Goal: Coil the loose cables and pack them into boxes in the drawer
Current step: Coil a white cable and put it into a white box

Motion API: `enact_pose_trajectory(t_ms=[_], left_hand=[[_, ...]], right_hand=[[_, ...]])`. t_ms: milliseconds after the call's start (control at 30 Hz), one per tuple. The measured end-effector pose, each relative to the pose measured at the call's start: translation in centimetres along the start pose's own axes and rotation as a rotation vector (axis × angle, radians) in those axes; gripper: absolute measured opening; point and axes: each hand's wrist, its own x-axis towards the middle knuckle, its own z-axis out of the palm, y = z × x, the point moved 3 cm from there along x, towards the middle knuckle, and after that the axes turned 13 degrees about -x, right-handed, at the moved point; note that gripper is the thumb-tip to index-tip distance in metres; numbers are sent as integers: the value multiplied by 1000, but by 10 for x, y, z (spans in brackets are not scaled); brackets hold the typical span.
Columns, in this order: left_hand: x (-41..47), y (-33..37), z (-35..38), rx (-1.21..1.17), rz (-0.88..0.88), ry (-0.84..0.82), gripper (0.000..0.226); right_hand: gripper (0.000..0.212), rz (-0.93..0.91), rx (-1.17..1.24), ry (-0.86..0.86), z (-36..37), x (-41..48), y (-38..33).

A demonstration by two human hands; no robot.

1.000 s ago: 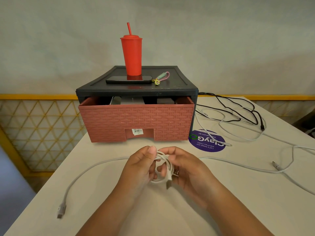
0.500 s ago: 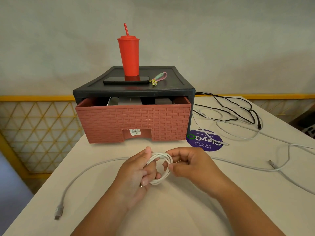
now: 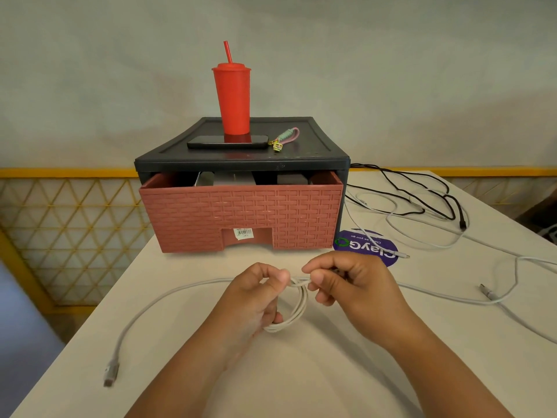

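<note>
A white cable (image 3: 297, 312) is partly wound into a small coil in front of me. My left hand (image 3: 256, 300) grips that coil, thumb on top. My right hand (image 3: 346, 282) pinches the cable at the coil's top. The cable's loose tail curves left across the table to a grey plug (image 3: 110, 374). Behind stands a black cabinet with a reddish woven-pattern drawer (image 3: 241, 218) pulled slightly out; box tops (image 3: 232, 179) show inside it. More loose cables lie to the right: a black one (image 3: 434, 203) and white ones (image 3: 422, 239).
A red tumbler (image 3: 232, 101) with a straw, a phone (image 3: 227, 141) and a keychain (image 3: 284, 138) sit on the cabinet. A purple round sticker (image 3: 370, 247) lies right of the drawer. The table's left edge (image 3: 75, 333) drops off near the plug.
The coil has turned from lying across my fingers to hanging below them. My right hand shifted up to the coil's top, and the view tilted slightly.
</note>
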Motion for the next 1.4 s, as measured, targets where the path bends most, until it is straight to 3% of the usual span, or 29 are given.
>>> enact_pose_trajectory(t_ms=[100, 267, 467, 633, 833, 1000, 1033, 1200, 1400], left_hand=[[-1, 0, 4, 84, 48, -28, 32], [-5, 2, 11, 69, 28, -74, 35], [-12, 7, 17, -204, -59, -111, 35], [-11, 9, 18, -276, 2, -34, 35], [-6, 6, 14, -186, 82, 24, 35], [-5, 7, 14, -186, 186, 52, 36], [-5, 7, 14, -168, 211, 61, 36], [-5, 5, 6, 148, 386, 101, 42], [5, -4, -3, 382, 504, 112, 43]], right_hand=[[26, 38, 179, 36, -4, 1, -1], [33, 43, 380, 124, -13, 2, -1], [29, -11, 43, 219, -10, 6, 11], [19, -73, -180, 159, 11, 5, 18], [12, 206, 210, 63, 22, 4, 24], [15, 273, 508, -56, 26, 3, 23], [9, 277, 545, -80, 27, 3, 22], [34, 297, 576, -122, 30, 3, 24], [27, 294, 553, -210, 33, 2, 20]])
